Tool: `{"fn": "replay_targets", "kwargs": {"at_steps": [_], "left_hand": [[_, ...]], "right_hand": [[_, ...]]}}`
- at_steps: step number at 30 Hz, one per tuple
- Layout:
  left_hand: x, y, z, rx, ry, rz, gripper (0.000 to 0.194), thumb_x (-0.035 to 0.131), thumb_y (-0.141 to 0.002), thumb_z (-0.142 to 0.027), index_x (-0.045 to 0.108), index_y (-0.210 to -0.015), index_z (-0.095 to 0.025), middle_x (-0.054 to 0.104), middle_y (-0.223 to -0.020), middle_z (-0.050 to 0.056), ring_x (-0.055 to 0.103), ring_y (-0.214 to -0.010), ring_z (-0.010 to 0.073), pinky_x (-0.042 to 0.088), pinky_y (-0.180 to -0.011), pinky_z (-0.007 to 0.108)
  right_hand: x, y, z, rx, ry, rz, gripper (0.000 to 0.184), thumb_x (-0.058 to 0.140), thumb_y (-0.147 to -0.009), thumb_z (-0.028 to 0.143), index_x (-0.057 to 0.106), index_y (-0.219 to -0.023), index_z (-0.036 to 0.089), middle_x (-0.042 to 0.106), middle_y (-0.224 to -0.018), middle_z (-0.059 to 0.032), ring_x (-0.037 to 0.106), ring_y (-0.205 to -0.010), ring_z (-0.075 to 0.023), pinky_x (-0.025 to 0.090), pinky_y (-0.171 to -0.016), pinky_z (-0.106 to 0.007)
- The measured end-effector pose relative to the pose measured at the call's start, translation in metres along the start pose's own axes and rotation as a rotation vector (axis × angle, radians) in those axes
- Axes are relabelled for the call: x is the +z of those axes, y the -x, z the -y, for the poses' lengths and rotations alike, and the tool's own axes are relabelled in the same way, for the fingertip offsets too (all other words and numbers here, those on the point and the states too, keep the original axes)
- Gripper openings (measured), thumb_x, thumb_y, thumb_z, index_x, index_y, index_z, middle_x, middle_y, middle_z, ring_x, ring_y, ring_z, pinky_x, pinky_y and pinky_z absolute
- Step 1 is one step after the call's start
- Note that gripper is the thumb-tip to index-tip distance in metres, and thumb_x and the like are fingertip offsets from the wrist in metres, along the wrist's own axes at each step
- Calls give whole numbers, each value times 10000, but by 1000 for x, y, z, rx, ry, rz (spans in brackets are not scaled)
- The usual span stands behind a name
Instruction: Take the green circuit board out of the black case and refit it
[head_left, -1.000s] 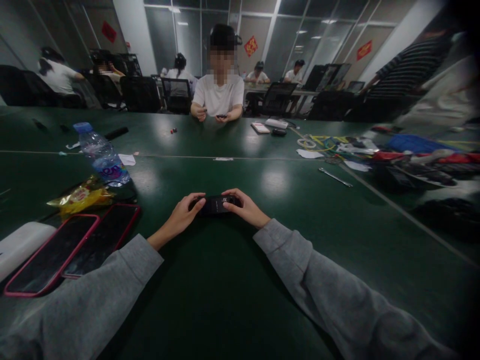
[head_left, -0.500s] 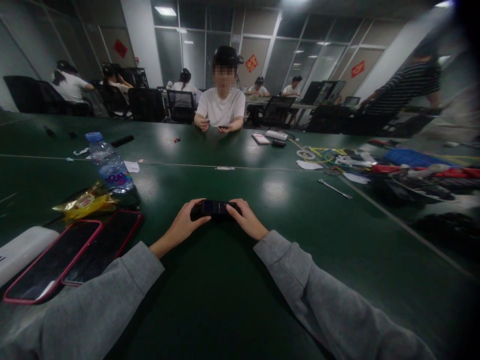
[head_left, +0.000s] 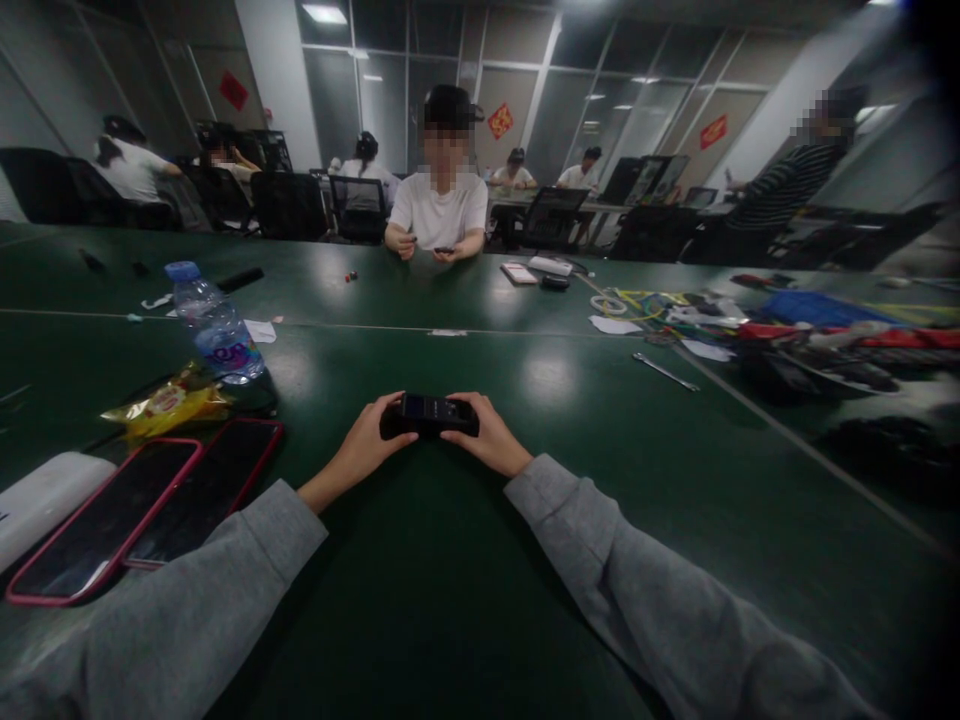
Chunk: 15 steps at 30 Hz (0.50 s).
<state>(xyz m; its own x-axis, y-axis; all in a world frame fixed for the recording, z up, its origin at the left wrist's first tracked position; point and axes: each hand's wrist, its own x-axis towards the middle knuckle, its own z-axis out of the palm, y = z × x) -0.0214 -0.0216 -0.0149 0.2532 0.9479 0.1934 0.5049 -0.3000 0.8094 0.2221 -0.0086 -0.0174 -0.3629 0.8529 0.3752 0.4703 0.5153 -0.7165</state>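
A small black handheld device (head_left: pixel 429 412) with a dark screen and faint light markings is held level between my two hands, just above or on the green table (head_left: pixel 420 560); I cannot tell which. My left hand (head_left: pixel 373 436) grips its left end, thumb along the near edge and fingers behind. At the opposite end, my right hand (head_left: pixel 489 432) closes round it, with the thumb low on the near side. The undersides of both hands and the device's back are hidden.
To the left are two red-edged phones (head_left: pixel 105 520), a white case-like object (head_left: pixel 52 500), a yellow wrapper (head_left: pixel 169 405) and a water bottle (head_left: pixel 217 325). On the right lie a wrench (head_left: pixel 665 371) and tangled cables (head_left: pixel 652 300). Across the table sits a person (head_left: pixel 439 210).
My right thumb has moved off the device's face to its near edge, and my left thumb has shifted lower. The device's top now shows more fully. The view has tilted slightly.
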Motion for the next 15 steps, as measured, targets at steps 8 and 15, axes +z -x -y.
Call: {"fn": "replay_targets", "kwargs": {"at_steps": [8,15], "left_hand": [[-2,0,-4,16,18,27,547,660,-810,-260,454,-1315,-216,550,-1324,110,528,-1232,269,414,-1043,515],[-3,1,-3,8,23,38,534,634,-836,-264,443,-1334,-234,536,-1345,92,512,-1247,266,405,-1049,522]], "right_hand": [[-2,0,5,58,-88,-369,474,677,-800,408,478,-1188,224,567,-1106,-72,567,-1005,-236,468,-906,-422],[-2,-2,-19,202,80,-539,500,683,-758,403,495,-1165,183,551,-1113,-117,516,-1023,-282,446,-900,-466]]}}
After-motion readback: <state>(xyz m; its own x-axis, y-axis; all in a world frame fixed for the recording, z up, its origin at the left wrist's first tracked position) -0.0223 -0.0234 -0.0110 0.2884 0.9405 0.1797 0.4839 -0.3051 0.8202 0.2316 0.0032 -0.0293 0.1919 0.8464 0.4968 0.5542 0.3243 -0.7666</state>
